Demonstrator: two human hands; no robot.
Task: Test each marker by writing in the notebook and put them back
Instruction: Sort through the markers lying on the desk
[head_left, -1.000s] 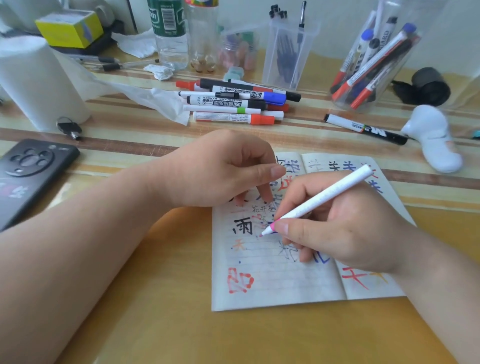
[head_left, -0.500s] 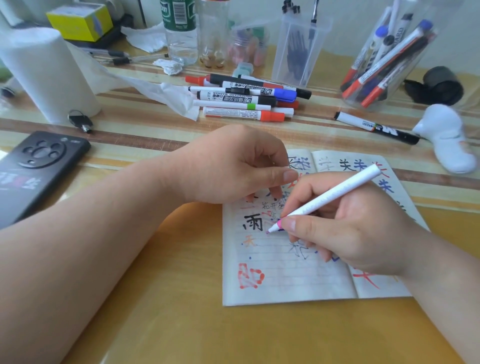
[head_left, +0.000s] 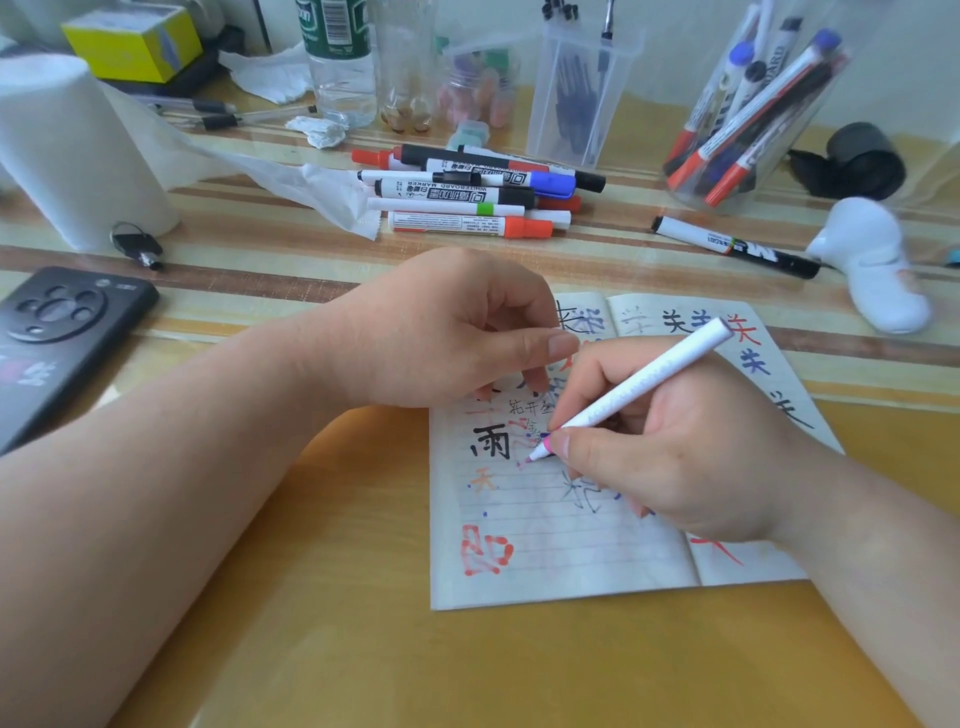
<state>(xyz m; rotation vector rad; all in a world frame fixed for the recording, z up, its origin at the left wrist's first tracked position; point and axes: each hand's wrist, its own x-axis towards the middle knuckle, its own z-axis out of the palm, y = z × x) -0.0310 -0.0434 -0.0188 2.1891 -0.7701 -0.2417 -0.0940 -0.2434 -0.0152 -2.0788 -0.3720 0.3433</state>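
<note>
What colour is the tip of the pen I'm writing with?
Pink tip on a white pen; head view.

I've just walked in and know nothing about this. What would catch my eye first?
Front and centre, the right hand grips a white pen, its pink tip on an open notebook crowded with coloured characters; the left hand rests on the page's top. Behind them lies a heap of markers, and a clear jar at the back right holds more.
</note>
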